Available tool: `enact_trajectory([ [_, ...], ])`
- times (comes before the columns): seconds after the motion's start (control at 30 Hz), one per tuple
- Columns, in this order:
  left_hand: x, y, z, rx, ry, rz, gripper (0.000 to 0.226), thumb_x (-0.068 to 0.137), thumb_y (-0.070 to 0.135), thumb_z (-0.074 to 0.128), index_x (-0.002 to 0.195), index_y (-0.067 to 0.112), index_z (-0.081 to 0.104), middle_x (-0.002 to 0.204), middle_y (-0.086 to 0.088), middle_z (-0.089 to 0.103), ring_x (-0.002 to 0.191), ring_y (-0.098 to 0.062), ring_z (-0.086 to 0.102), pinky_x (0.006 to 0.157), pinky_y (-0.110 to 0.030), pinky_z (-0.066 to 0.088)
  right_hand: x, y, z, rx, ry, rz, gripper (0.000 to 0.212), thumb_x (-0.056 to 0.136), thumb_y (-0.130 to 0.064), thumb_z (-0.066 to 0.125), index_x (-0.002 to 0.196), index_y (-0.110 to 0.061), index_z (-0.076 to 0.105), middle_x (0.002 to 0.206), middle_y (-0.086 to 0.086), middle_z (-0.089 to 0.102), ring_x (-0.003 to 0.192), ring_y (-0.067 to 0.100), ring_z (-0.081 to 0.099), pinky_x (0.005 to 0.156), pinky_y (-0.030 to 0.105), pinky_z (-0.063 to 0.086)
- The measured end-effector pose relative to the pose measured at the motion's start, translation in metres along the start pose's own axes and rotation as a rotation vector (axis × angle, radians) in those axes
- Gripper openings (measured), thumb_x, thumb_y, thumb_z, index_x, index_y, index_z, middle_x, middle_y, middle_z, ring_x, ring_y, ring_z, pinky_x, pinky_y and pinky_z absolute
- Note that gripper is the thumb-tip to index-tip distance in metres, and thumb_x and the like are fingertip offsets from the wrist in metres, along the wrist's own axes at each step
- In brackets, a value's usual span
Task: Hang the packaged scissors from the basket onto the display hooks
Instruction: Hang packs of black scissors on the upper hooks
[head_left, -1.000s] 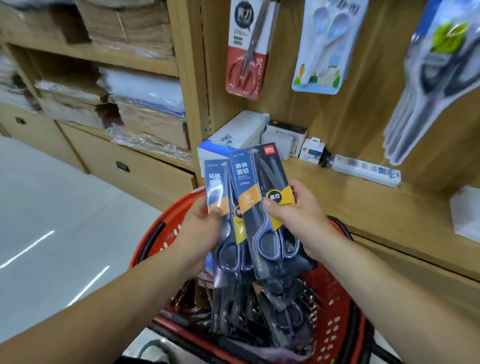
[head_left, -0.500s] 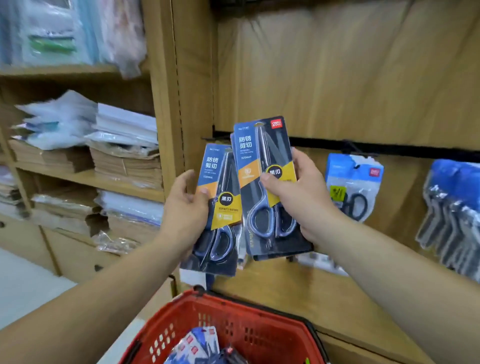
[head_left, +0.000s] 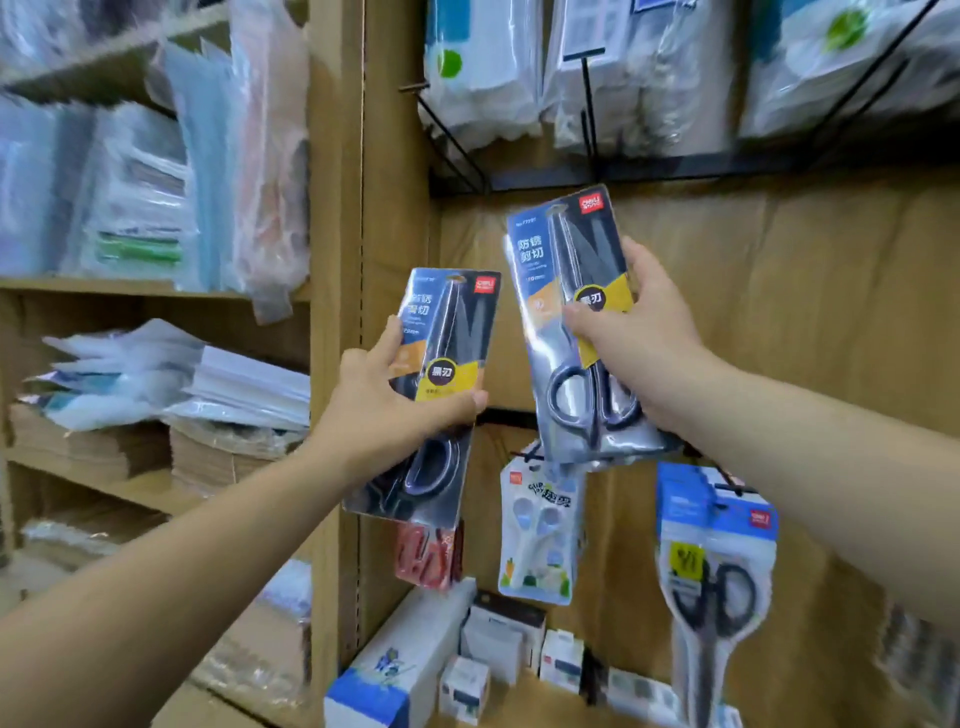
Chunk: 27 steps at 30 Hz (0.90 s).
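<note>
Upper scissors pack (head_left: 550, 270) — white 防锈剪切 on blue, 黑刃 in a black disc on the yellow band, red deli tag at top corner, lower scissors pack (head_left: 447, 332) — same 黑刃 disc, 剪切 partly showing, red tag blurred, small print unreadable

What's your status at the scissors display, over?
Left hand grips left scissors pack. Right hand grips right scissors pack, higher. Neither hung yet. Other packs hang below.
</note>
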<state>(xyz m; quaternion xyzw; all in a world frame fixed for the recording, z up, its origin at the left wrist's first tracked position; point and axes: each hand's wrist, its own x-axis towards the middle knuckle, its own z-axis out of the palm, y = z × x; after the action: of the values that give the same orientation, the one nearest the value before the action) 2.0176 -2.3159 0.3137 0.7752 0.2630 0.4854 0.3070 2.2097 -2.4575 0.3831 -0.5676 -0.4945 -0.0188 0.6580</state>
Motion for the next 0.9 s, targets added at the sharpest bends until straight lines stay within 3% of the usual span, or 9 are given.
enact_trajectory([
  [0.07, 0.015, 0.008, -0.005, 0.039, -0.007, 0.002, 0.135, 0.046, 0.073, 0.095, 0.159, 0.047, 0.027, 0.13, 0.007, 0.038, 0.117, -0.005, 0.056, 0.107, -0.038, 0.05, 0.007, 0.004, -0.005, -0.011, 0.002, -0.018, 0.069, 0.091, -0.01, 0.075, 0.145, -0.04, 0.044, 0.115, -0.021, 0.067, 0.099, -0.004, 0.067, 0.077, 0.008, 0.05],
  [0.13, 0.031, 0.02, -0.006, 0.081, -0.011, 0.025, 0.14, 0.046, 0.067, 0.098, 0.161, 0.043, 0.022, 0.13, 0.005, 0.035, 0.114, -0.009, 0.053, 0.108, -0.038, 0.048, 0.016, 0.005, 0.0, -0.005, -0.019, 0.0, 0.067, 0.093, -0.007, 0.074, 0.136, -0.046, 0.04, 0.104, -0.029, 0.062, 0.084, -0.015, 0.062, 0.066, 0.002, 0.046],
  [0.23, 0.059, 0.035, -0.004, 0.084, 0.034, 0.065, 0.144, 0.048, 0.06, 0.1, 0.164, 0.041, 0.016, 0.132, 0.005, 0.033, 0.115, -0.011, 0.05, 0.101, -0.033, 0.047, 0.033, 0.0, 0.019, 0.011, -0.025, 0.018, 0.064, 0.084, -0.017, 0.082, 0.135, -0.037, 0.05, 0.12, -0.011, 0.07, 0.105, 0.005, 0.07, 0.091, 0.026, 0.058],
  [0.27, 0.069, 0.039, -0.003, 0.074, 0.044, 0.089, 0.143, 0.051, 0.058, 0.1, 0.164, 0.04, 0.014, 0.133, 0.005, 0.033, 0.115, -0.01, 0.049, 0.099, -0.031, 0.045, 0.039, -0.004, 0.026, 0.027, -0.026, 0.029, 0.062, 0.084, -0.016, 0.082, 0.134, -0.037, 0.052, 0.121, -0.007, 0.071, 0.107, 0.013, 0.071, 0.093, 0.034, 0.059],
  [0.4, 0.108, 0.041, -0.006, 0.033, 0.055, 0.17, 0.133, 0.048, 0.07, 0.096, 0.161, 0.034, 0.034, 0.14, 0.008, 0.042, 0.125, -0.008, 0.052, 0.109, -0.033, 0.046, 0.061, -0.02, 0.046, 0.067, -0.042, 0.019, 0.046, 0.092, -0.003, 0.075, 0.112, -0.04, 0.057, 0.104, -0.002, 0.075, 0.095, 0.02, 0.075, 0.087, 0.044, 0.064],
  [0.47, 0.122, 0.041, -0.013, 0.007, 0.073, 0.17, 0.133, 0.051, 0.064, 0.098, 0.162, 0.027, 0.034, 0.146, 0.009, 0.043, 0.132, -0.007, 0.05, 0.108, -0.029, 0.043, 0.075, -0.028, 0.055, 0.077, -0.037, 0.016, 0.051, 0.091, -0.004, 0.076, 0.129, -0.034, 0.059, 0.111, 0.0, 0.074, 0.101, 0.023, 0.074, 0.092, 0.049, 0.062],
  [0.57, 0.142, 0.043, -0.022, -0.027, 0.112, 0.173, 0.135, 0.056, 0.049, 0.102, 0.165, 0.018, 0.029, 0.156, 0.004, 0.042, 0.134, -0.008, 0.05, 0.102, -0.025, 0.041, 0.096, -0.035, 0.063, 0.056, -0.027, 0.002, 0.082, 0.088, -0.012, 0.081, 0.157, -0.031, 0.042, 0.137, 0.001, 0.065, 0.118, 0.025, 0.067, 0.105, 0.049, 0.056],
  [0.77, 0.177, 0.048, -0.027, -0.045, 0.169, 0.172, 0.131, 0.056, 0.05, 0.102, 0.163, 0.018, 0.032, 0.156, 0.0, 0.042, 0.134, -0.013, 0.052, 0.114, -0.033, 0.043, 0.123, -0.028, 0.073, 0.046, -0.023, -0.034, 0.094, 0.089, -0.011, 0.083, 0.164, -0.029, 0.03, 0.151, 0.0, 0.053, 0.126, 0.022, 0.061, 0.111, 0.043, 0.051],
  [0.9, 0.188, 0.048, -0.026, -0.015, 0.161, 0.153, 0.13, 0.057, 0.051, 0.101, 0.163, 0.019, 0.033, 0.154, 0.001, 0.041, 0.132, -0.014, 0.054, 0.11, -0.03, 0.043, 0.126, -0.024, 0.075, 0.049, -0.037, -0.035, 0.094, 0.089, -0.012, 0.083, 0.164, -0.032, 0.03, 0.152, 0.0, 0.053, 0.127, 0.025, 0.062, 0.109, 0.047, 0.053],
])
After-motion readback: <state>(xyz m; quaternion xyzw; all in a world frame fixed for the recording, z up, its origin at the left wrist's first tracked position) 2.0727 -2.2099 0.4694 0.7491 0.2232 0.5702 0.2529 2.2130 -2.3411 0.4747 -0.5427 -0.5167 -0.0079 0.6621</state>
